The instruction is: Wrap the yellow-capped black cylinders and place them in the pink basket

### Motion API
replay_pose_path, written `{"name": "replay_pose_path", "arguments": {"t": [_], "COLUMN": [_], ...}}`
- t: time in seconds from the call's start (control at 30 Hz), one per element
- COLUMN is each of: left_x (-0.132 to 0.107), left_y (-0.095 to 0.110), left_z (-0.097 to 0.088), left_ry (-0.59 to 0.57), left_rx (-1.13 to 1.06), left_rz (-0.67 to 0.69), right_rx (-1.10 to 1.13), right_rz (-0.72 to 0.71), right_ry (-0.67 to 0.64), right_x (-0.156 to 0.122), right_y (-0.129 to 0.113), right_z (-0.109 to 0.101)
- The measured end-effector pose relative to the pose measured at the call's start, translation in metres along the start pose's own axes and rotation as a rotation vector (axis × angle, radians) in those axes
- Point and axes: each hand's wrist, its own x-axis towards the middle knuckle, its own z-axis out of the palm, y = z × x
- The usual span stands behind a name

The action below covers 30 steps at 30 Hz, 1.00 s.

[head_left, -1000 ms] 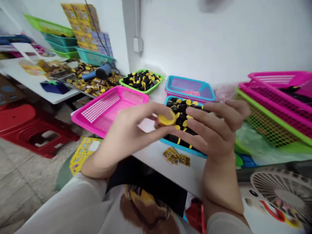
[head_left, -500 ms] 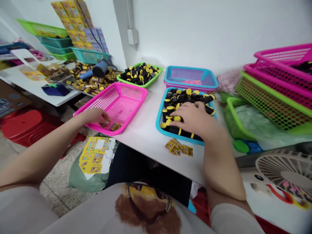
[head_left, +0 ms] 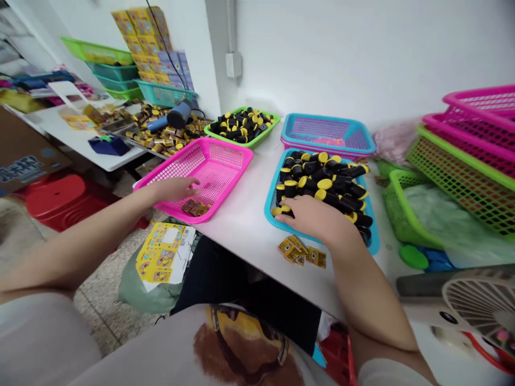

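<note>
My left hand (head_left: 177, 188) hovers over the near left part of a pink basket (head_left: 237, 174), its fingers apart and nothing visible in them. Below it, several small gold-and-brown patterned packets (head_left: 196, 208) lie on the basket floor. A blue basket (head_left: 269, 201) holds many black cylinders (head_left: 319, 175) with yellow caps. At its near left corner my right hand (head_left: 311, 214) has thumb and fingers around one yellow-capped black cylinder (head_left: 285, 209). In front of that basket, several yellow printed packets (head_left: 298, 251) rest on the white table (head_left: 245, 244).
A green basket (head_left: 245, 140) of similar cylinders and stacked blue and pink baskets (head_left: 286, 134) stand behind. More pink and green baskets (head_left: 454, 161) are piled at right, near a fan (head_left: 478, 305). A yellow printed cardboard sheet (head_left: 164, 252) lies below the table's edge; a red stool (head_left: 56, 201) stands left.
My left hand has lifted off the packets in the pink basket and its fingers have spread. My right hand has moved toward the blue basket's near left corner. The view has shifted slightly.
</note>
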Motion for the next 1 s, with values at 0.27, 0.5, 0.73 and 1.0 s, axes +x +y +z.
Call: {"name": "replay_pose_path", "arguments": {"t": [0.27, 0.5, 0.73, 1.0], "left_x": [-0.074, -0.031, -0.021, -0.038], "left_y": [0.164, 0.205, 0.183, 0.168], "left_z": [0.117, 0.183, 0.18, 0.157], "left_ry": [0.256, 0.343, 0.305, 0.363], "left_rx": [0.04, 0.315, 0.199, -0.096], "left_rz": [0.949, 0.96, 1.059, 0.948], "right_rx": [0.116, 0.161, 0.213, 0.224], "right_rz": [-0.04, -0.136, -0.219, -0.199], "right_ry": [-0.065, -0.022, 0.074, 0.209], "right_x": [-0.002, -0.018, -0.04, -0.056], "right_y": [0.005, 0.019, 0.037, 0.055], "right_z": [0.0, -0.014, -0.028, -0.03]}}
